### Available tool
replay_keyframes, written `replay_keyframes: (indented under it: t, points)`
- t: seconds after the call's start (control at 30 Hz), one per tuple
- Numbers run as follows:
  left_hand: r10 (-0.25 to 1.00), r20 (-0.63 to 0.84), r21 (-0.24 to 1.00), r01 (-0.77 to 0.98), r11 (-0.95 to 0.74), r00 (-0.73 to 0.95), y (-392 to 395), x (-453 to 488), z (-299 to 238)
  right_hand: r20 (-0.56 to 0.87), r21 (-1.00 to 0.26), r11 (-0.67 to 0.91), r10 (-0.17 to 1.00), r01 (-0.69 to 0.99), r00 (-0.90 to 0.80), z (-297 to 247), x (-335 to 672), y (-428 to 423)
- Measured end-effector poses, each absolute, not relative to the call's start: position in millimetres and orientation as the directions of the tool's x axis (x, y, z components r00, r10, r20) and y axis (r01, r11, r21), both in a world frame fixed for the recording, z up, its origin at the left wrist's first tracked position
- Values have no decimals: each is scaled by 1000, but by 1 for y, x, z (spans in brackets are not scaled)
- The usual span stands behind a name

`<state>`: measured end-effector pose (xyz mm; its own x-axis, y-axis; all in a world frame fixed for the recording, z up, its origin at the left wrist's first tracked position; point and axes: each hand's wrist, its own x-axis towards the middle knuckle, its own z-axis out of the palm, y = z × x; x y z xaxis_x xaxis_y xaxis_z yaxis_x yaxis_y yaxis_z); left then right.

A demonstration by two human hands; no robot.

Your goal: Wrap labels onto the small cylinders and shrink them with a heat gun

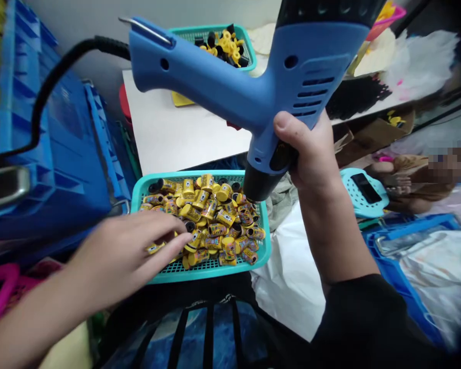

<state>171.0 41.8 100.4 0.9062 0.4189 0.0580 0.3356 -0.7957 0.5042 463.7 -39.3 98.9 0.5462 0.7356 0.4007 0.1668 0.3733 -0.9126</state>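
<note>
My right hand (307,148) is wrapped around the handle of a blue heat gun (230,87), holding it up. Its black nozzle (258,182) points down at the edge of a teal plastic mesh basket (200,274). The basket is heaped with small yellow labelled cylinders (211,220), some with black ends. My left hand (126,256) reaches in from the lower left, its fingers spread and resting on the cylinders at the basket's left side. Nothing shows held in it.
A black cord (49,92) runs from the heat gun to the left, over blue plastic crates (49,159). Behind stands a white table (180,128) with a second teal basket (230,33) of yellow and black parts. A seated person (415,179) and a blue crate (399,256) are at the right.
</note>
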Motion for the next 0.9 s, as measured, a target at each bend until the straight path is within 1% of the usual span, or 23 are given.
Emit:
replay_keyframes:
  t: [0.03,0.13,0.2,0.3,0.37,0.43,0.5,0.57,0.63,0.73,0.8,0.9]
  points:
    - [398,38,493,329,-805,916,33,167,78,393,-916,370,749,156,533,98,462,-38]
    - [526,-13,448,475,-758,851,12,161,21,339,-940,280,809,193,481,98,457,-33]
    - [575,5,423,520,-742,818,2,162,-3,327,-941,233,811,244,485,100,453,-30]
    - [600,70,372,538,-757,797,-8,166,-19,342,-936,243,805,256,484,101,447,-25]
    - [613,80,344,556,-757,786,-12,169,-22,355,-933,275,817,233,454,101,445,-22]
    - [613,69,342,559,-755,787,-13,170,-23,359,-932,292,831,216,426,99,444,-21]
    - [607,51,367,550,-750,793,-13,169,-23,338,-938,265,839,223,426,97,444,-22]
    - [613,42,424,542,-726,789,-12,167,-23,294,-948,198,842,249,453,96,445,-24]
    - [637,65,501,527,-687,768,-9,165,-22,268,-951,149,837,272,478,95,443,-28]
    - [678,111,588,501,-634,727,-6,165,-21,273,-944,128,819,302,504,97,434,-31]
    - [695,85,607,516,-604,713,-5,166,-22,279,-938,121,821,326,497,98,424,-31]
    - [701,21,610,546,-574,713,-7,165,-26,308,-935,168,823,313,477,95,405,-31]
